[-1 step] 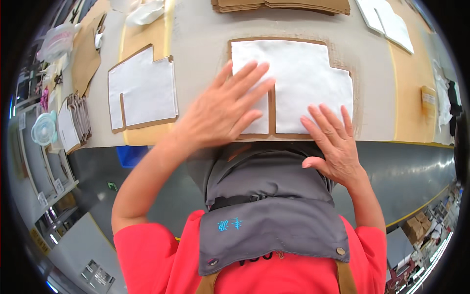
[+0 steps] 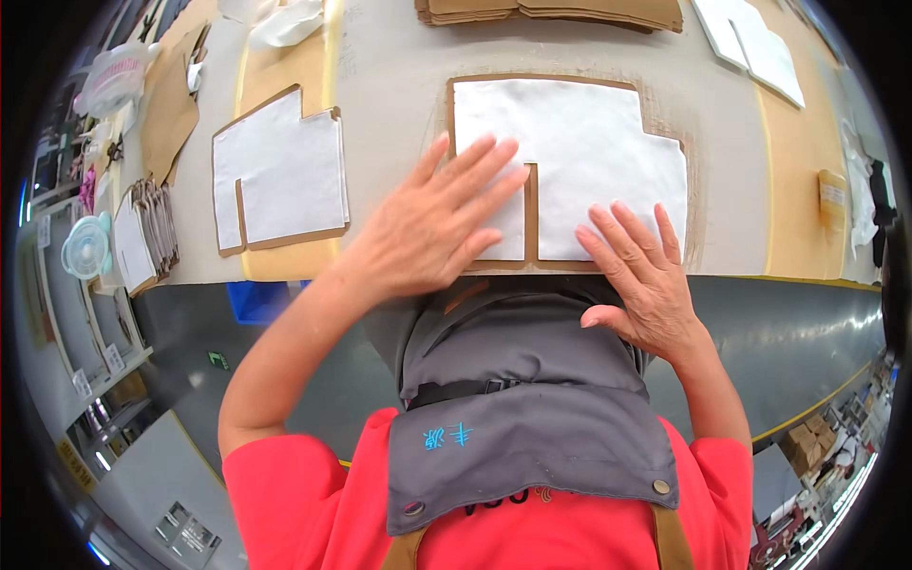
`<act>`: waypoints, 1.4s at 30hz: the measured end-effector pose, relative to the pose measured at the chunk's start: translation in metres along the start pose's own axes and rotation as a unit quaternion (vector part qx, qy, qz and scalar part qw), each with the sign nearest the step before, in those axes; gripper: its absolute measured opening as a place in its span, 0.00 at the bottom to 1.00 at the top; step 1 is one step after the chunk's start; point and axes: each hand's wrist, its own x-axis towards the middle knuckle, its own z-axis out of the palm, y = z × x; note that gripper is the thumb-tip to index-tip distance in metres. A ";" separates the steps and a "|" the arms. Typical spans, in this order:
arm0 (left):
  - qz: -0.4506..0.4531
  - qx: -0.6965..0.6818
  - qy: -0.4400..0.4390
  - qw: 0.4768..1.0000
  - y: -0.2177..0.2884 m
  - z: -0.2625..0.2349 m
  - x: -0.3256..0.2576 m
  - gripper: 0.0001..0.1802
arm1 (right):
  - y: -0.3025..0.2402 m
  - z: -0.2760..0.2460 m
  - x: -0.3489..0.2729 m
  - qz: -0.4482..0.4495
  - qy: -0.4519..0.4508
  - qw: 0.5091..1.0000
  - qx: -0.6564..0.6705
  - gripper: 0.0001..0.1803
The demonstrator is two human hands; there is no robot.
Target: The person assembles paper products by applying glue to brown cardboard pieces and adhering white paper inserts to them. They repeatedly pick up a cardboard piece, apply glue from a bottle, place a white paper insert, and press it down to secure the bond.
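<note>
A white sheet (image 2: 589, 123) with a stepped corner and a narrow slot lies on a slightly larger brown piece (image 2: 531, 214), whose edge shows all round. My left hand (image 2: 427, 223) rests flat on the sheet's left part, fingers stretched out and palm down. It covers some of that left edge. Over the lower right part of the sheet lies my right hand (image 2: 646, 275), also open, with fingertips on the white surface and thumb spread toward the left. Neither hand grips anything.
A similar white-on-brown piece (image 2: 285, 171) lies to the left. At the back stands a stack of brown pieces (image 2: 551, 11); white pieces (image 2: 750, 47) lie far right. Upright pieces (image 2: 142, 233) and a light-blue round thing (image 2: 87, 245) are at the left edge. Below is a blue bin (image 2: 258, 302).
My left hand has slid slightly toward me over the white sheet. The right hand has hardly moved, and the pieces lie as before.
</note>
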 end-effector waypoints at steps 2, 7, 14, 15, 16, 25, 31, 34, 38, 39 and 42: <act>-0.005 0.017 -0.036 0.999 0.009 0.007 -0.022 0.34 | -0.001 0.004 0.005 -0.024 -0.020 0.999 -0.008 0.48; 0.020 0.034 -0.053 0.998 0.018 0.018 -0.039 0.32 | 0.004 0.005 0.004 -0.060 -0.079 0.994 -0.039 0.49; 0.019 0.049 -0.048 0.997 0.016 0.015 -0.043 0.31 | 0.002 -0.002 0.000 -0.058 -0.077 0.994 -0.055 0.47; 0.025 0.057 -0.019 0.998 0.017 0.014 -0.045 0.32 | -0.001 -0.007 0.000 -0.044 -0.069 0.996 -0.048 0.47; 0.001 0.060 -0.011 0.998 0.018 0.014 -0.042 0.32 | -0.001 -0.014 0.002 -0.030 -0.060 0.997 -0.040 0.48; -0.131 0.074 0.110 0.983 -0.003 0.032 0.071 0.36 | 0.031 0.015 0.110 0.069 0.045 0.995 -0.064 0.51; -0.271 0.083 0.102 0.953 -0.012 0.036 0.036 0.39 | 0.051 0.022 0.070 0.224 0.011 0.965 -0.133 0.53; -0.325 0.096 0.128 0.932 -0.017 0.037 0.018 0.42 | 0.063 0.014 0.034 0.304 0.001 0.941 -0.148 0.55; -0.227 0.074 0.111 0.965 0.020 0.031 0.016 0.44 | 0.034 -0.001 0.019 0.270 0.044 0.958 -0.084 0.56; -0.194 0.070 0.077 0.975 0.030 0.034 0.018 0.45 | 0.031 0.002 0.019 0.251 0.037 0.963 -0.092 0.56; -0.176 0.062 0.051 0.981 0.034 0.042 0.007 0.46 | 0.024 -0.002 0.011 0.245 -0.041 0.962 -0.112 0.56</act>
